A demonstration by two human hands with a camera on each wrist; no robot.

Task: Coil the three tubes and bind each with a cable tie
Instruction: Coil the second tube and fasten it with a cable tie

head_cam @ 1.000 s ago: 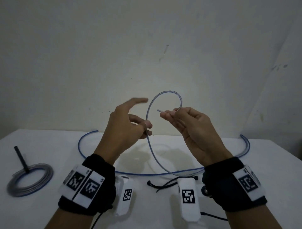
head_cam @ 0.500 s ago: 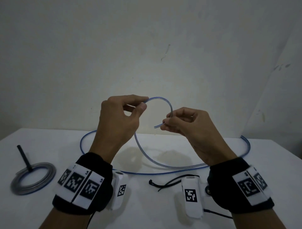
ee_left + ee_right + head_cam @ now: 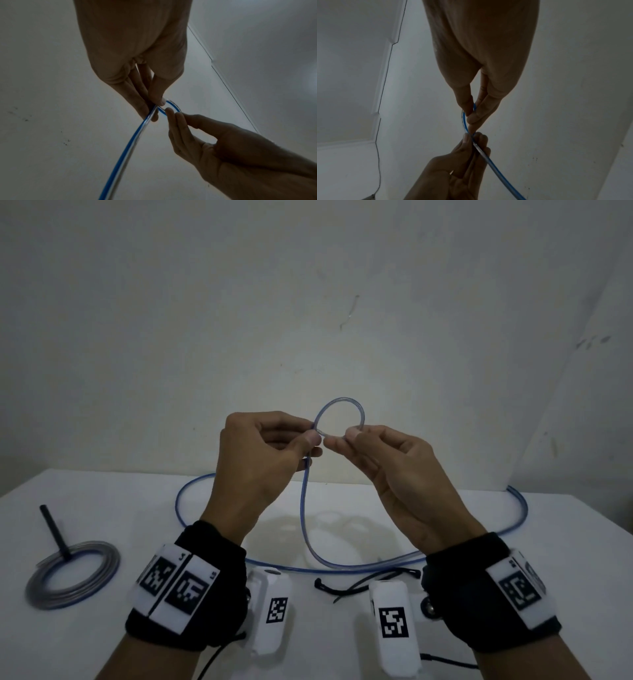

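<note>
Tube (image 3: 340, 402) makes one small loop just above both pinches. Left hand (image 3: 260, 460) pinches where it crosses, right hand (image 3: 387, 470) pinches the end, so the ring stays round.

Blue-striped tube (image 3: 130, 146) pinched between both hands' fingers (image 3: 155, 93)

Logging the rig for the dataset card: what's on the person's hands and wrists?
Both hands are bare, no gloves. The left hand and right hand each have a black wrist band carrying white blocks printed with black square-pattern markers. A white camera box with its own marker hangs under each wrist, and thin black cables trail from them.
</note>
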